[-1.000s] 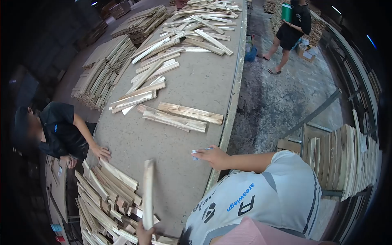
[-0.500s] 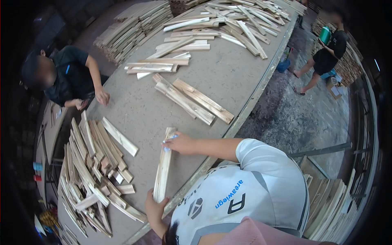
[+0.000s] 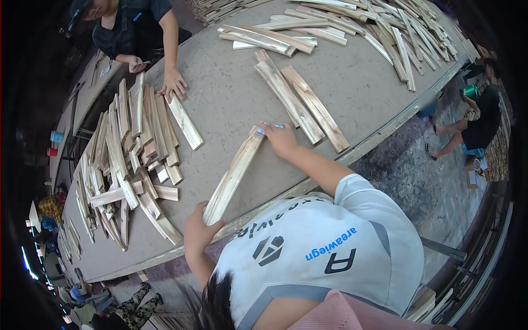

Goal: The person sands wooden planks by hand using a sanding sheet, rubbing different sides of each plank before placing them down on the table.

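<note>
- The board (image 3: 235,175) lies slantwise on the table (image 3: 231,102), its lower end at the near edge and its upper end towards the middle of the top.
- The left hand (image 3: 201,230), at the near edge, is closed round the board's lower end, with the thumb at the end corner.
- The right hand (image 3: 280,140) is at the board's upper end, fingers closed on a small blue-and-white item (image 3: 279,126); contact between that item and the wood cannot be confirmed. The two hands are apart, one at each end.
- Just beyond the right hand, the paired boards (image 3: 314,109) lie roughly side by side, their lower ends directed at the near edge.
- A loose pile (image 3: 118,159) occupies the left end of the table, its pieces overlapping at several angles.
- Between pile and board lies a single board (image 3: 185,124), well in from the near edge. A co-worker's hand (image 3: 175,85), extended from the far edge, touches its upper end.
- The co-worker's other hand (image 3: 135,65) holds a thin object (image 3: 144,63), nature not determinable.
- A small group of boards (image 3: 264,38) lies near the far edge; a larger heap (image 3: 379,27) covers the right end.
- Off the table, past the near edge at right, another person (image 3: 484,118) has a green container (image 3: 471,92).
</note>
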Tool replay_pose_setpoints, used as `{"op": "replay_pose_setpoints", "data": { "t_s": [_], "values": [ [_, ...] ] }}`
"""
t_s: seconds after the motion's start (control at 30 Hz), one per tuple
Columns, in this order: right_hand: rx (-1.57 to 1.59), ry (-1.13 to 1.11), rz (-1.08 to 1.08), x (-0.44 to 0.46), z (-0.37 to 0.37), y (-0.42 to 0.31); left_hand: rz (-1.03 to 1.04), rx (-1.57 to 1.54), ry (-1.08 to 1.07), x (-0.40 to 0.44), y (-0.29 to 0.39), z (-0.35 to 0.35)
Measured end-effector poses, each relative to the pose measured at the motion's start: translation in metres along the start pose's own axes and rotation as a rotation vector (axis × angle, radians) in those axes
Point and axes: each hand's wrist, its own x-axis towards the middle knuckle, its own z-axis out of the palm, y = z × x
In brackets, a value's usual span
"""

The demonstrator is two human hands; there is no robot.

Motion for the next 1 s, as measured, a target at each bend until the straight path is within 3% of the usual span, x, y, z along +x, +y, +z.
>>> {"op": "replay_pose_setpoints", "data": {
  "t_s": [0.1,0.17,0.27,0.3,0.37,0.43,0.5,0.53,0.6,0.63,0.7,0.8,0.83,0.9,1.0],
  "values": [
    [-0.097,-0.048,-0.07,-0.018,-0.007,-0.023,-0.003,0.021,-0.009,0.005,0.009,-0.013],
    [0.041,0.006,-0.43,-0.038,-0.01,-0.036,-0.014,0.024,-0.032,0.007,0.01,-0.016],
    [0.101,-0.065,-0.301,-0.011,-0.016,-0.005,0.058,0.046,-0.028,0.014,-0.004,-0.015],
    [0.032,-0.088,-0.139,-0.002,-0.017,0.006,0.079,0.033,-0.04,0.016,-0.004,-0.017],
    [0.013,-0.138,-0.017,0.007,0.002,0.008,0.117,0.052,-0.059,0.018,-0.005,-0.02],
    [0.148,-0.047,-0.208,-0.017,0.009,-0.027,0.139,0.082,-0.065,0.022,-0.008,-0.024],
    [0.179,0.103,-0.47,-0.048,0.0,-0.067,0.013,0.051,-0.108,0.024,-0.01,-0.027],
    [0.17,0.116,-0.455,-0.05,-0.007,-0.073,0.034,0.056,-0.114,0.024,-0.007,-0.027],
    [0.291,0.035,-0.622,-0.049,-0.014,-0.079,-0.048,0.027,-0.131,0.023,-0.002,-0.028],
    [0.291,0.04,-0.615,-0.041,-0.008,-0.065,-0.022,0.054,-0.125,0.024,-0.006,-0.027],
    [0.157,0.085,-0.229,-0.019,0.005,-0.029,-0.013,0.047,-0.114,0.023,-0.002,-0.026],
    [0.153,-0.07,-0.09,-0.006,0.007,-0.04,-0.031,0.019,-0.102,0.018,0.0,-0.026],
    [0.094,0.101,-0.251,-0.019,0.016,-0.059,-0.055,-0.003,-0.116,0.018,0.001,-0.026],
    [0.182,0.055,-0.493,-0.042,-0.001,-0.092,-0.052,-0.008,-0.12,0.018,-0.001,-0.028],
    [0.282,0.006,-0.594,-0.043,-0.012,-0.082,-0.044,-0.002,-0.113,0.017,-0.006,-0.028]
  ]
}}
